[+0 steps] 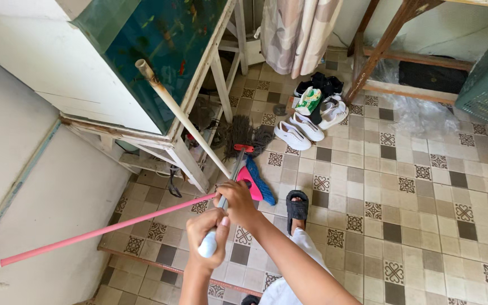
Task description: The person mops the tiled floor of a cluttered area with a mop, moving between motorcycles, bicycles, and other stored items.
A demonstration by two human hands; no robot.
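**Two hands on a mop handle by the fish tank stand**

The person's left hand (207,240) is clenched around the white end grip of a mop handle (228,183), near the bottom of the view. The right hand (237,202) is closed on the same shaft a little farther along, fingers wrapped round it. The handle runs away from the person toward the floor, ending in a red clamp and a dark string mop head (248,134) lying on the patterned tiled floor (425,186), just beside the white leg of the fish tank stand (190,164).

A mop of this kind looks light and stiff along the shaft, while the string head is soft and floppy and would probably drag if wet. The smooth shaft may slip, so the two-handed hold, one hand at the end grip and one farther down, seems the steadiest place to take it.

A pink broom (103,229) slants off to the left, its pink-and-blue head beside the mop shaft. A pale wooden pole (182,116) leans against the stand. White sneakers (306,127) sit farther off, and a foot in a dark sandal (297,210) stands near the right.
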